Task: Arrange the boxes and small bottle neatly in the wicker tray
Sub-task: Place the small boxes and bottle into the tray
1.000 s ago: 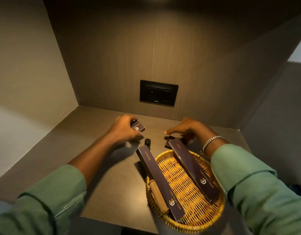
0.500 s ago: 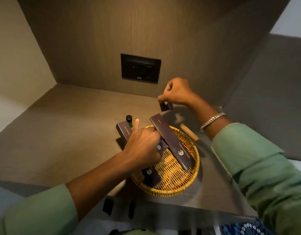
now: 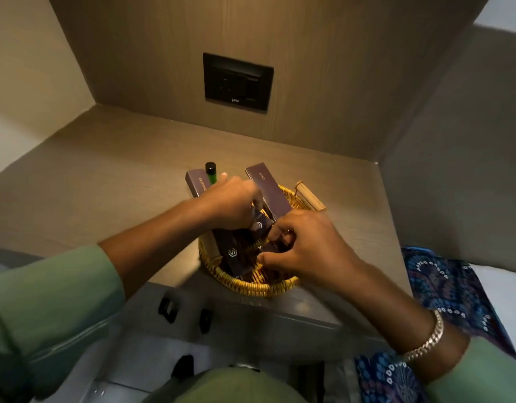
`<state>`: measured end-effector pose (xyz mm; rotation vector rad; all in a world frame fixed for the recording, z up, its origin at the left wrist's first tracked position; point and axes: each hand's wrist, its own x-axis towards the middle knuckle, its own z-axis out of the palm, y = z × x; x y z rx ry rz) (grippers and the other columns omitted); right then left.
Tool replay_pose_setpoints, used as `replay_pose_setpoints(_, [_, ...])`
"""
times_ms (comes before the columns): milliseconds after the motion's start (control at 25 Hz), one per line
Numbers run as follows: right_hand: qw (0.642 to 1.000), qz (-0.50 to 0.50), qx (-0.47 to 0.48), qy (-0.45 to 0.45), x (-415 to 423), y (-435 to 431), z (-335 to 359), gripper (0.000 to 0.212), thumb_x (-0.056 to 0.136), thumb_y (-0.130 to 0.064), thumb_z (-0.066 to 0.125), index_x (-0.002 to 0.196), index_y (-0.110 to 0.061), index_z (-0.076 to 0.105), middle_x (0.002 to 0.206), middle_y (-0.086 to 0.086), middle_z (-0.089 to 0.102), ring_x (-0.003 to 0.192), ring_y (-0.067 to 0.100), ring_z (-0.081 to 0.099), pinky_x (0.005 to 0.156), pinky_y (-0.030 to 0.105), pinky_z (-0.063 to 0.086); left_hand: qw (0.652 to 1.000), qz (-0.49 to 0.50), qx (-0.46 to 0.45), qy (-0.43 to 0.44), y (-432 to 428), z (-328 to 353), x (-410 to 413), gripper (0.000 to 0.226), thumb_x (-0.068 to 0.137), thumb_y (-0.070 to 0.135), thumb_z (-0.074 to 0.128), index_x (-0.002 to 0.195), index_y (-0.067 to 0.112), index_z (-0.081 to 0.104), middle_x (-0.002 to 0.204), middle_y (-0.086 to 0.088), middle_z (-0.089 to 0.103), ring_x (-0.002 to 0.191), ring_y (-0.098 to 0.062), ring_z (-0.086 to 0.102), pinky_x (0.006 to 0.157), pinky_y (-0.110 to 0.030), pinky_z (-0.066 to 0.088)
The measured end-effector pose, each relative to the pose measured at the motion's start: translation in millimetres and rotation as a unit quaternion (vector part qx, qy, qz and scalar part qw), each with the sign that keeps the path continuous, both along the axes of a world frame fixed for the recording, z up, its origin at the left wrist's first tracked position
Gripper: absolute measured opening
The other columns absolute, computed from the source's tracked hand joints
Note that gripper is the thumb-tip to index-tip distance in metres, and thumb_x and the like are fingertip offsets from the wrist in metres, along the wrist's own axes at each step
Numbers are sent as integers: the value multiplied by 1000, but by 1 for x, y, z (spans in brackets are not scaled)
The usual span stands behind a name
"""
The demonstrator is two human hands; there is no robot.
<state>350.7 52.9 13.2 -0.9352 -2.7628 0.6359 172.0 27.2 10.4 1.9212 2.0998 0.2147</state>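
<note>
A round yellow wicker tray (image 3: 251, 286) with wooden handles sits near the front edge of the shelf. Two long dark purple boxes lie across it: the left long box (image 3: 197, 181) and the right long box (image 3: 269, 187), their far ends sticking out over the rim. A small green bottle (image 3: 211, 173) with a black cap stands behind the tray. My left hand (image 3: 232, 205) grips a small purple box (image 3: 259, 225) over the tray. My right hand (image 3: 303, 245) pinches another small dark box (image 3: 269, 247) inside the tray. Both hands hide much of the tray's inside.
The shelf (image 3: 105, 181) sits in a wooden niche with walls on the left, back and right. A black socket panel (image 3: 237, 81) is set in the back wall. A patterned blue cloth (image 3: 443, 289) lies at the lower right, beyond the shelf's edge.
My right hand came down from behind the tray with its small box and now holds it inside the tray. My left hand stayed over the tray's left side. The camera moved back.
</note>
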Motion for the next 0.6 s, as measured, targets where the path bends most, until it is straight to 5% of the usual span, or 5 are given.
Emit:
replay_pose_setpoints(120, [999,-43,33,3,-1,-13,-23,34,75,-46,73,97,-20,71,97,-4,51,84,10,46,56,18,34,1000,1,-25,-19,2,3,5,15,74,23,77,82,25,65,69,15,48,82,-17,52,92,-44,39])
replay_pose_setpoints(200, [997,-55,57,21,-1,-21,-32,35,79,-45,68,100,-17,71,99,0,56,87,13,51,59,21,41,999,-16,-41,-20,3,4,6,14,74,22,77,80,26,65,70,18,50,80,-14,52,84,-39,38])
replay_pose_setpoints(360, [988,-76,135,18,5,-29,-39,37,83,-50,60,97,-18,73,100,2,70,97,19,53,64,28,39,998,-43,-50,-24,-1,1,5,35,75,21,77,108,24,68,83,15,57,83,-10,53,76,-30,36])
replay_pose_setpoints(600, [986,-83,131,64,20,-35,-46,38,83,-48,65,94,-13,76,93,7,72,92,22,58,66,27,40,998,-36,-38,-37,1,-7,4,47,73,25,78,117,21,64,102,2,64,85,-11,51,65,-24,37])
